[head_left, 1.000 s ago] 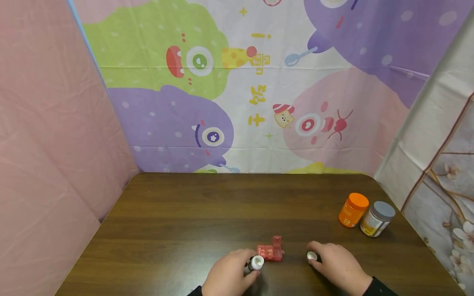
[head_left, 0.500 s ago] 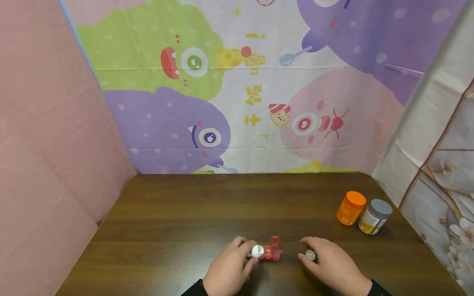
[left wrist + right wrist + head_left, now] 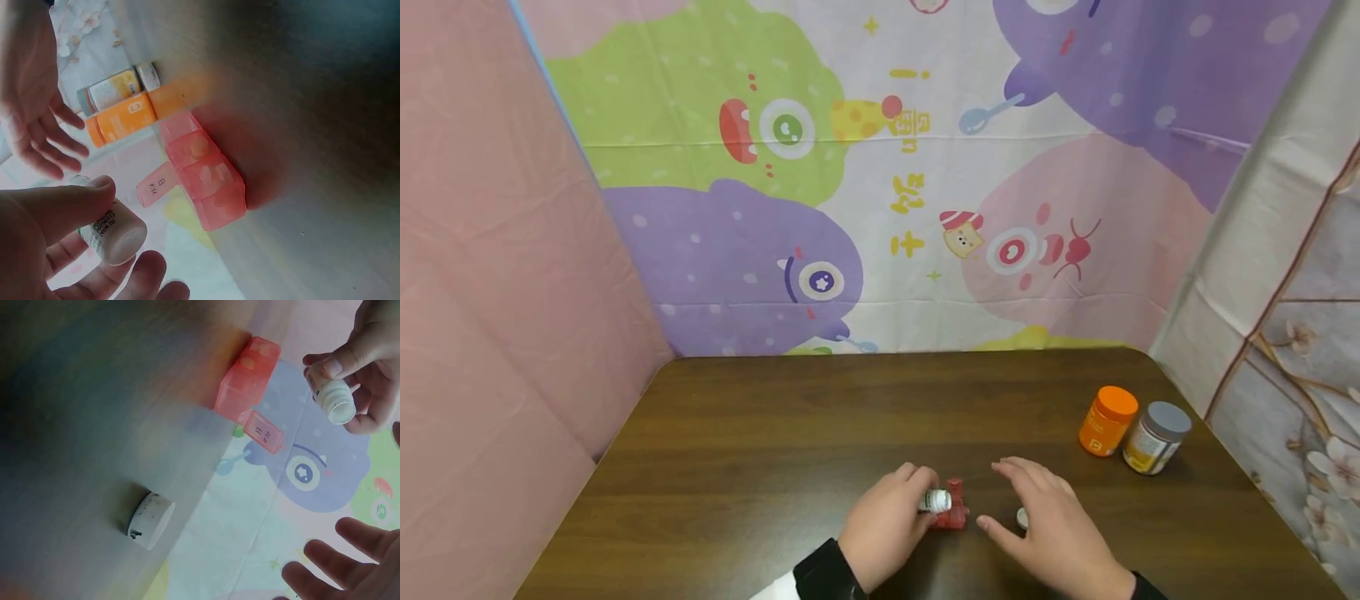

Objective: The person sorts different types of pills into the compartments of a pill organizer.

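Note:
My left hand [image 3: 883,525] holds a small white pill bottle [image 3: 936,501] between thumb and fingers. The bottle is uncapped and tilted, its mouth pointing right, over the translucent red pill organizer [image 3: 953,518] in the head view. One lid [image 3: 156,185] of the organizer stands up. Through its walls show a round orange tablet [image 3: 199,148] and, in the neighbouring compartment, pale pills [image 3: 216,173]. My right hand [image 3: 1052,529] holds nothing, its fingers spread and thumb apart. Below it the white bottle cap [image 3: 151,520] lies on the table, partly hidden by the hand in the head view.
An orange jar [image 3: 1108,422] and a grey-lidded jar [image 3: 1157,438] stand side by side at the right of the brown wooden table [image 3: 760,433]. A cartoon-print curtain [image 3: 910,317] hangs behind the table's far edge, with a pink cloth [image 3: 497,292] at the left.
My left hand has moved right and forward, tipping the bottle from nearly upright to sideways over the organizer. My right hand has spread its fingers and shifted forward; the cap stays on the table.

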Tool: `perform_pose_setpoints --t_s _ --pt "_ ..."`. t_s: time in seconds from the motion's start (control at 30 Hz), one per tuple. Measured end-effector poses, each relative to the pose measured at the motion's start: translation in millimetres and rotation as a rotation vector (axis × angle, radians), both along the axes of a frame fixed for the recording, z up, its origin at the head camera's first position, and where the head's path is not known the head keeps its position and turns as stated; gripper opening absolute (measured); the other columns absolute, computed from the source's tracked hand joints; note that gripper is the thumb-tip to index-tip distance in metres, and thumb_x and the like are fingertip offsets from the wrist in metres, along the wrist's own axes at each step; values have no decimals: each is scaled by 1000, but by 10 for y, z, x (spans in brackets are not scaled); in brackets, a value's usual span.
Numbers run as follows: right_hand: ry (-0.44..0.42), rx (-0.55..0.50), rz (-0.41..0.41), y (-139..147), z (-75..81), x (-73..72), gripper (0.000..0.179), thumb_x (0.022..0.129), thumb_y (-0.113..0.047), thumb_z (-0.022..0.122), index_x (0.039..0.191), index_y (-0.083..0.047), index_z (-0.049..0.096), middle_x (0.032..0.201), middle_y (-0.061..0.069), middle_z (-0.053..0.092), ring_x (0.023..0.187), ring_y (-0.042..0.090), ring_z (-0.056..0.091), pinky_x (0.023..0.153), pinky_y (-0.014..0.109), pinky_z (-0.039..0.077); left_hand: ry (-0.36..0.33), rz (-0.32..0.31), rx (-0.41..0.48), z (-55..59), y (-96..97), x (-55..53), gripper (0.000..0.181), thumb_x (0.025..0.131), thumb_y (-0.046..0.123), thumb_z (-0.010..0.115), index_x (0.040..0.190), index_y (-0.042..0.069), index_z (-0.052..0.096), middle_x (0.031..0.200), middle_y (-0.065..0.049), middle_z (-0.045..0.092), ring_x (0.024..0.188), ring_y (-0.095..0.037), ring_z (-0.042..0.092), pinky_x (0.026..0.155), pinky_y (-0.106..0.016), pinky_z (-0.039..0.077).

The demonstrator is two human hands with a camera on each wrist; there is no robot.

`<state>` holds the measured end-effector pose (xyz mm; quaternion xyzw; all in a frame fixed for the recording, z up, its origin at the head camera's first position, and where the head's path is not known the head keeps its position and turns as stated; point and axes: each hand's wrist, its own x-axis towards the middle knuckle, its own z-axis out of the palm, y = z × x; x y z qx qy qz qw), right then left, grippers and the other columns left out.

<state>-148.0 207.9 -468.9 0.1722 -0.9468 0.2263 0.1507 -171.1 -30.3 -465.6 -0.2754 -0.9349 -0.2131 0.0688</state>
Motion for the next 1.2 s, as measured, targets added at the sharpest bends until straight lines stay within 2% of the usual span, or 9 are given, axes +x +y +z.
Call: perform_pose_setpoints --t_s 0.17,0.4,0.8,1.0,1.2 --pt "-14 12 -1 25 -37 19 72 83 -61 70 133 -11 58 139 8 54 126 32 51 99 60 39 50 0 -54 -38 63 -57 27 83 25 81 105 22 65 92 5 60 78 -10 56 64 -26 49" --pt "-26 22 -7 40 -46 45 73 84 -64 68 133 -11 58 140 7 53 127 33 49 101 60 37 131 7 -164 -67 117 -95 31 81 27 83 109 26 69 89 5 61 73 -12 55 60 -29 48" --pt "-37 31 -8 71 -97 42 74 80 -57 75 135 -11 57 143 8 50 132 32 45 108 59 29 126 35 -244 -110 152 -116 30 83 29 80 111 26 71 98 2 65 81 -16 59 62 -32 49" --pt "-73 32 -9 69 -91 48 74 81 -58 74 135 -12 57 144 8 49 133 32 43 110 59 26 122 32 -246 -116 154 -132 28 84 28 79 111 27 72 99 2 64 80 -15 58 62 -31 47" --pt "-65 42 -19 84 -88 55 72 80 -56 76 134 -11 58 142 8 51 132 31 44 109 59 27 143 11 -242 -122 168 -140 27 85 26 79 111 28 73 98 3 63 78 -14 56 60 -31 47"
